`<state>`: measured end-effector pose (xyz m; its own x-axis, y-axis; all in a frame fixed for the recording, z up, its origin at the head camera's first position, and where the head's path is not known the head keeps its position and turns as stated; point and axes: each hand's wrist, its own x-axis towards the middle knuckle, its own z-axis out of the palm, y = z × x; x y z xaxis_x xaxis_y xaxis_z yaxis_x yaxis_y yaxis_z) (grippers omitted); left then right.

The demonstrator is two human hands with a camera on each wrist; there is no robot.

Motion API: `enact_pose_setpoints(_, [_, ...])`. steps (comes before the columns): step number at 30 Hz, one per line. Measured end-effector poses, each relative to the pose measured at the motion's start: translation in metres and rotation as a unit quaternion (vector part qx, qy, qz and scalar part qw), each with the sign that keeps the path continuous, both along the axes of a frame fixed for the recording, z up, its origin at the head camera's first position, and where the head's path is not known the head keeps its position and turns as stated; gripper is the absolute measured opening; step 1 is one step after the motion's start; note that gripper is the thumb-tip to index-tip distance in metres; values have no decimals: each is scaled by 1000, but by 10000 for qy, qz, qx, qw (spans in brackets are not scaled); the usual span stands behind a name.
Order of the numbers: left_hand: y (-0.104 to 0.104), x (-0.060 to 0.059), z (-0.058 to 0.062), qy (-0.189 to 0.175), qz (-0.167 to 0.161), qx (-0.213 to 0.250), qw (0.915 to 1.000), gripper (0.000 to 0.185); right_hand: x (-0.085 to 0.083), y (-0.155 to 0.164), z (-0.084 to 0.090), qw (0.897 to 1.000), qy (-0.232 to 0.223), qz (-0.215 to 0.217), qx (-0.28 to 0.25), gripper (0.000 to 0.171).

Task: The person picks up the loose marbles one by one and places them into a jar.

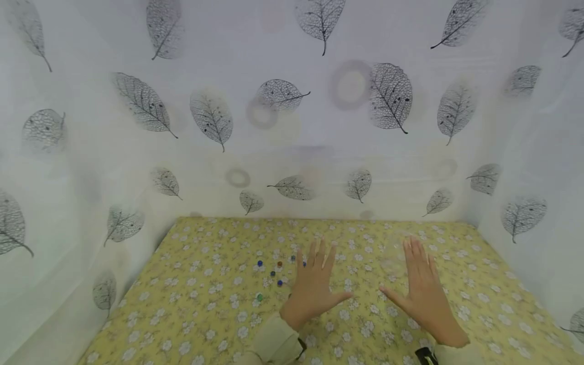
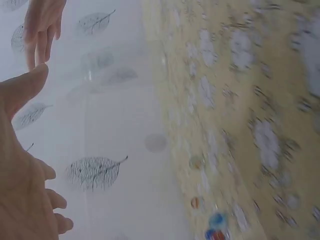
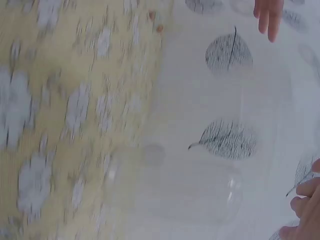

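Marbles (image 1: 260,263): small, round, blue, green and orange, scattered near the left hand (image 1: 314,289).
Container (image 3: 175,187): transparent, upright, just beside the right hand (image 1: 425,291).

yellow cloth (image 1: 182,314), white flower print (image 1: 243,332) | pale curtain (image 1: 310,147) behind and at both sides | grey leaf prints (image 1: 391,96)

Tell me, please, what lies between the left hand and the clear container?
The head view shows only bare yellow floral cloth between the left hand and the clear container.
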<state>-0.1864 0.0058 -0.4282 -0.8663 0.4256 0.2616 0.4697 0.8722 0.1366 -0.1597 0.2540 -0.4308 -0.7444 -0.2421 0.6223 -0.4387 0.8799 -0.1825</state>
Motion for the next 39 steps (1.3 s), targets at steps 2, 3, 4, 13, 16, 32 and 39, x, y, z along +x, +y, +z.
enact_pose_setpoints(2, [12, -6, 1, 123, -91, -97, 9998, 101, -3, 12, 1, 9999, -82, -117, -72, 102])
enact_pose_setpoints(3, [18, -10, 1, 114, -135, -90, 9998, 101, -5, 17, 1, 9997, -145, -168, -122, 103])
enact_pose_setpoints(4, [24, -13, 2, 88, -188, -94, 9997, 101, -7, 23, 1, 9993, -230, -221, -184, 103])
enact_pose_setpoints(13, [79, -47, -3, -1462, -1019, 1701, 9692, 97, -31, 58, -9, 9686, -1861, -116, -1643, 99])
enact_pose_setpoints(16, [96, -55, -6, -2084, -1239, 2677, 9325, 93, -41, 65, -15, 9476, -2393, 82, -2114, 95])
enact_pose_setpoints(32, [134, -83, -21, -3507, -728, 4981, 7897, 62, -74, 67, -43, 9056, -2984, 912, -2872, 80])
enact_pose_setpoints(39, [143, -86, -21, -3518, -732, 4822, 7990, 59, -74, 72, -40, 9194, -2744, 961, -2647, 62])
